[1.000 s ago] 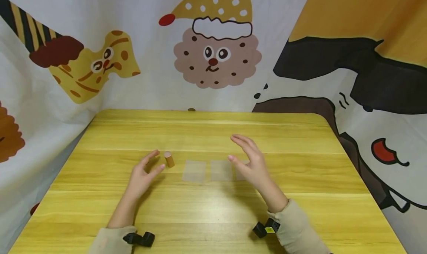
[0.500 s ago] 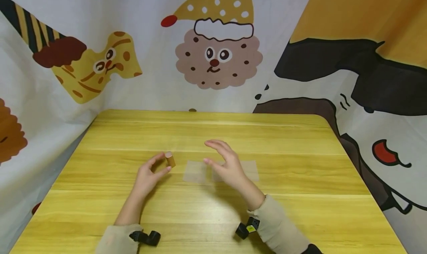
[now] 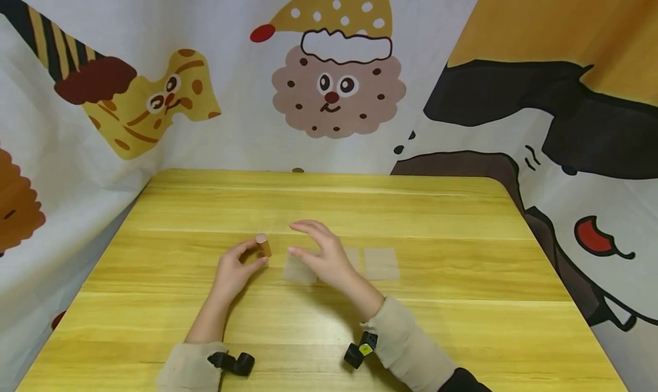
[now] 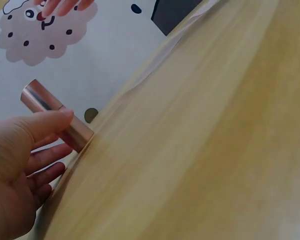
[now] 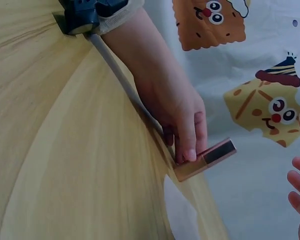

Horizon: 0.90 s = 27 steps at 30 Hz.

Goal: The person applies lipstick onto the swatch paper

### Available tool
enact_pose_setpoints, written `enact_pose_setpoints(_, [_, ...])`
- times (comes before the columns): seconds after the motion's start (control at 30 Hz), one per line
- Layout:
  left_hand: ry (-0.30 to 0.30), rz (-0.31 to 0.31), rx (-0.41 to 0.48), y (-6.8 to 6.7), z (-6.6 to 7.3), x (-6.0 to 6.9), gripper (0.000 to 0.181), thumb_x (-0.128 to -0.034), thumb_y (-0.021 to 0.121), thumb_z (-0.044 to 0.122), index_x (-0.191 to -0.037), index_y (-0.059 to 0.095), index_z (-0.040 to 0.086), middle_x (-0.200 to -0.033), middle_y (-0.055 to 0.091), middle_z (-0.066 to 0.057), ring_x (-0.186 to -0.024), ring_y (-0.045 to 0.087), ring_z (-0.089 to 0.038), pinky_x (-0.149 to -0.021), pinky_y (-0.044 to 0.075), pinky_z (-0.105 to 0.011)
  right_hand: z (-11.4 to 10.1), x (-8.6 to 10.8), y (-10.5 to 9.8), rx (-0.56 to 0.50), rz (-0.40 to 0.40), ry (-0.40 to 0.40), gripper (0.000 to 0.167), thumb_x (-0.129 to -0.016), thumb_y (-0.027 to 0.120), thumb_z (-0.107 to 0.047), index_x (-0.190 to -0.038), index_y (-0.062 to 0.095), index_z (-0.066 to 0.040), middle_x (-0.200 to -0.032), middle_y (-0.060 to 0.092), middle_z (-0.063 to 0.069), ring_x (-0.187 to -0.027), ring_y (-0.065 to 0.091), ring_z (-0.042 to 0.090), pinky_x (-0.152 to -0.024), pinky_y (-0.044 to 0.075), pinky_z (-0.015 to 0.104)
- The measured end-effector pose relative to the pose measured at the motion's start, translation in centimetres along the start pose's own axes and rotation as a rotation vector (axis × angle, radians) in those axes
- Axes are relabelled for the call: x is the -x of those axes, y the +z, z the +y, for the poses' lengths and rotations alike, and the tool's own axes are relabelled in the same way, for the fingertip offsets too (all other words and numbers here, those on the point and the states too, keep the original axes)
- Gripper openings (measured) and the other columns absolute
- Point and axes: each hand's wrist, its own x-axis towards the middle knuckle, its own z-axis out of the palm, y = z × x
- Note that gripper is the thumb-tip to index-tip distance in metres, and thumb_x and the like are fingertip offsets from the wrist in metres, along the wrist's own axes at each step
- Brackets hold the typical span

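Note:
A small copper-coloured cylinder [image 3: 264, 246] stands upright on the wooden table, left of a row of pale translucent squares. My left hand [image 3: 236, 271] has its thumb and fingers around the cylinder; in the left wrist view the thumb of the hand [image 4: 20, 165] lies across the tube [image 4: 80, 134]. My right hand [image 3: 328, 262] hovers over the squares with fingers spread and nothing in it. Three squares lie in a row: the left one [image 3: 298, 270] and middle one are partly covered by that hand, the right one [image 3: 381, 264] shows fully.
Black wrist cameras are strapped at both sleeves, the left one [image 3: 233, 363] and the right one [image 3: 360, 351]. A curtain [image 3: 231, 146] with cartoon prints hangs behind the table's far edge.
My left hand has moved right and its thumb and fingers have come onto the cylinder. The right hand has moved left across the squares towards it, fingers still spread.

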Motion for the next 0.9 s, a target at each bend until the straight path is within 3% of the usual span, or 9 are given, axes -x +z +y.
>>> enact_pose_setpoints(0.27, [0.027, 0.033, -0.051, 0.5, -0.1, -0.3, 0.035, -0.0824, 0.075, 0.007, -0.112, 0.064, -0.008, -0.115, 0.061, -0.022, -0.114, 0.053, -0.037, -0.098, 0.042, -0.045, 0.6, -0.3, 1.0, 0.011, -0.037, 0.032, 0.044, -0.089, 0.070, -0.017, -0.128, 0.057, -0.003, -0.130, 0.055, 0.013, -0.122, 0.048, 0.019, -0.101, 0.038, 0.034])
enact_pose_setpoints(0.63, [0.080, 0.066, -0.103, 0.6, 0.4, -0.1, 0.032, -0.0810, 0.077, 0.008, -0.108, 0.067, -0.007, -0.107, 0.063, -0.019, -0.102, 0.057, -0.033, -0.088, 0.048, -0.046, 1.5, -0.5, 1.7, 0.057, -0.058, 0.098, 0.045, -0.089, 0.070, -0.024, -0.128, 0.058, -0.004, -0.131, 0.055, 0.005, -0.123, 0.048, 0.017, -0.102, 0.037, 0.033])
enact_pose_setpoints(0.9, [0.178, 0.102, -0.118, 0.8, 0.8, 0.0, 0.030, -0.0785, 0.079, 0.006, -0.104, 0.069, -0.005, -0.103, 0.065, -0.017, -0.099, 0.057, -0.031, -0.083, 0.049, -0.049, 1.9, -0.7, 1.6, 0.094, -0.074, 0.131, 0.046, -0.090, 0.068, -0.028, -0.129, 0.058, -0.006, -0.132, 0.055, 0.008, -0.124, 0.047, 0.019, -0.102, 0.037, 0.036])
